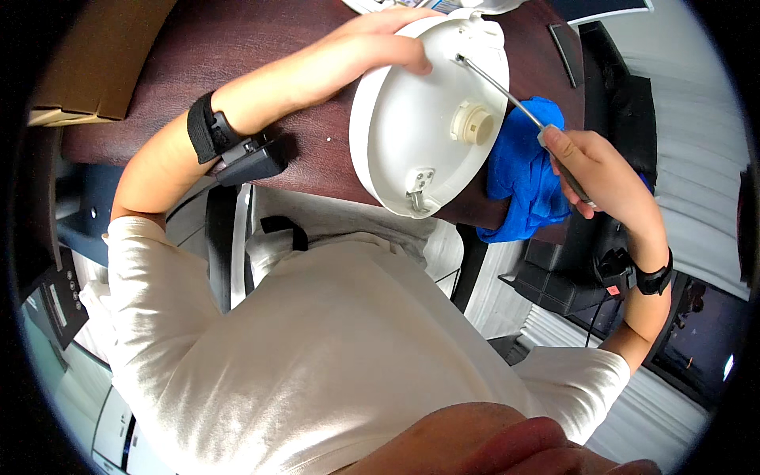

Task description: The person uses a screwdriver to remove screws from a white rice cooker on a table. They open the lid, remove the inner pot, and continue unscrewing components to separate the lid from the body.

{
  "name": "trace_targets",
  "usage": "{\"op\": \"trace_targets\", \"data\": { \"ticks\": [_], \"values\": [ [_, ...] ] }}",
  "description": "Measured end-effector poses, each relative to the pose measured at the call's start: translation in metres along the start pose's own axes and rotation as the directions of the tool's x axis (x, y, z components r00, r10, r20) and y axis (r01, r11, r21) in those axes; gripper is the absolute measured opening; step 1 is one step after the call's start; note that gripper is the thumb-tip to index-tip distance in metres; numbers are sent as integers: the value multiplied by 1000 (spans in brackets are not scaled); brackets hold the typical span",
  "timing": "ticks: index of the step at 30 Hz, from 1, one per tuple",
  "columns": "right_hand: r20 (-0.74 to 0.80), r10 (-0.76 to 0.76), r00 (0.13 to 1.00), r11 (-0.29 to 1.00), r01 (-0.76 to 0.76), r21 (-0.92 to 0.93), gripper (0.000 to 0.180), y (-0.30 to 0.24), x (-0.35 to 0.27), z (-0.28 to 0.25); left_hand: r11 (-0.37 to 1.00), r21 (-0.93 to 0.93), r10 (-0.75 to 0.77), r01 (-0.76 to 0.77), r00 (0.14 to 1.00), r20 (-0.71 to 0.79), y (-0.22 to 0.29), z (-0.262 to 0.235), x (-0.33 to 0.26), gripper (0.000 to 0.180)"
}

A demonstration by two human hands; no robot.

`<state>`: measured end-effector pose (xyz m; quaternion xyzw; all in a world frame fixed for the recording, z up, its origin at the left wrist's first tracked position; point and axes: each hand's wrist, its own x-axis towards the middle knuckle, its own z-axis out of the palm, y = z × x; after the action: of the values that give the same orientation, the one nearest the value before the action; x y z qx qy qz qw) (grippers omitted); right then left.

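Note:
A white oval plastic housing [396,119], hollow side toward me, is tilted up at the table's near edge. My left hand [388,49] grips its upper left rim, thumb on the inner face and the other fingers hidden behind. Inside it sit a cream round fitting [473,124] and a small metal latch-like part [418,190] near the bottom. My right hand [590,170] is closed round the handle of a screwdriver [511,96]. The long shaft slants up to the left, its tip at a small dark spot near the housing's top. Whether it seats in a screw I cannot tell.
A blue cloth [526,178] lies on the dark red-brown table [214,55] beside the housing. One cardboard box [95,59] stands at the far left. A flat dark device [564,54] rests near the right edge, with a black padded seat [617,119] beyond.

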<state>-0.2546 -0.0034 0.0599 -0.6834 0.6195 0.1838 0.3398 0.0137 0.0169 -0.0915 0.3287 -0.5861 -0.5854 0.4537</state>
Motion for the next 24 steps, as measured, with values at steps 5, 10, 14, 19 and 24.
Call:
{"op": "trace_targets", "data": {
  "ticks": [5,10,14,19,24],
  "values": [
    [-21,-78,997,994,79,74,55,13,-5,5,917,-378,-70,125,985,157,-2,6,-9,68],
    [-133,-268,954,953,283,110,47,22,-7,21,977,-166,154,-131,979,133,22,-1,-15,89],
    [-301,-438,847,870,483,94,42,32,5,42,983,-29,184,-182,975,126,40,-6,-17,104],
    [-127,-436,891,734,434,523,37,43,30,62,980,-9,198,-199,968,152,44,-9,-17,107],
    [-280,-526,803,705,595,385,35,42,39,67,991,9,128,-130,984,126,45,-9,-18,110]
  ]
}}
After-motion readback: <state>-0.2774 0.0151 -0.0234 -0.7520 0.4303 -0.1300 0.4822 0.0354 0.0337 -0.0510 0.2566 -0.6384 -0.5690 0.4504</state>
